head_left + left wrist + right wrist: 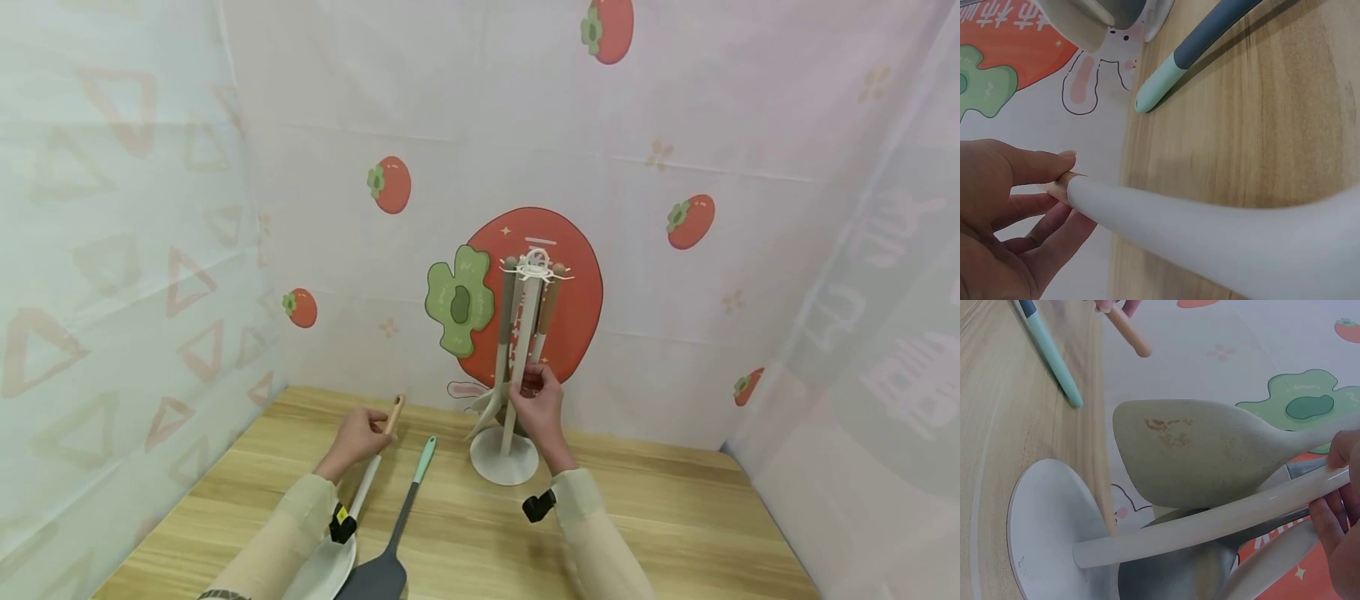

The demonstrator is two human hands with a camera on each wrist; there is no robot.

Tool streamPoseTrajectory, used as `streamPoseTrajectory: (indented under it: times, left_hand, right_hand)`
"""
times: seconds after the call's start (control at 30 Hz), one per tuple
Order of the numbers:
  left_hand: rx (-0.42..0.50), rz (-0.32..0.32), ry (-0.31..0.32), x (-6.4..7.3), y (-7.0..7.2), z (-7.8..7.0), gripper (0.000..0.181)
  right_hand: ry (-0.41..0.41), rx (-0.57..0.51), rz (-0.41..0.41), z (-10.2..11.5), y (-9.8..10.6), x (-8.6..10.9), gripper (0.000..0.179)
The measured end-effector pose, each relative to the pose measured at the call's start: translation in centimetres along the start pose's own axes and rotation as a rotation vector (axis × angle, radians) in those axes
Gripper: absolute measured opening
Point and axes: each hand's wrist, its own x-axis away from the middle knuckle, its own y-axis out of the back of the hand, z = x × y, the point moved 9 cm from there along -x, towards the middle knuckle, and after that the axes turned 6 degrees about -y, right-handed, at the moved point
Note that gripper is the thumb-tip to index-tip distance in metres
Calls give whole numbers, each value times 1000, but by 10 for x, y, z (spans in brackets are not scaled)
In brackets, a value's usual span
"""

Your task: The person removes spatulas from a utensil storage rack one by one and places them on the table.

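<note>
My left hand (357, 433) pinches the wooden handle (394, 413) of a white kitchen utensil between thumb and fingers. The white shaft (1147, 215) slants down toward me, and a broad white head (324, 573) is partly covered by my sleeve. My right hand (542, 407) grips the white pole of a utensil stand (506, 467) at about mid-height. From its hooked top ring (535, 268) hang several utensils, including a pale stained spatula (1191, 450) and a dark grey utensil with a rounded head (1175, 572).
A dark grey spatula (378, 575) with a mint green handle (425, 458) lies on the wooden table (660, 517) between my arms. Behind the table hangs a white curtain (337, 108) printed with persimmons; more curtains stand at both sides.
</note>
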Motion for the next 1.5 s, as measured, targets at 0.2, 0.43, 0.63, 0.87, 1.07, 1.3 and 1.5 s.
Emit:
streamPoseTrajectory:
  times: [0.2,0.43,0.63,0.87,1.07,1.3,1.5]
  left_hand:
    - [-18,-3,-11,-1,-1,-1,43]
    - [-14,0,12,1,-1,-3,41]
    - [-68,3,6,3,-1,-6,40]
    - [-140,5,6,2,-2,-6,39]
    - [-138,5,-4,2,-2,-6,39]
    - [-134,-3,-39,5,-5,-6,38]
    - [-161,2,-13,7,-7,-2,37]
  right_hand:
    - [6,0,-4,1,0,-1,26]
    - [-8,-3,-1,-1,0,-1,26]
    - [-14,-9,-1,-2,0,0,26]
    - [-22,-17,4,-2,-1,0,26]
    - [-28,-16,10,-2,0,0,26]
    - [-28,-12,11,-1,0,0,26]
    - [-30,-15,11,-1,0,0,25]
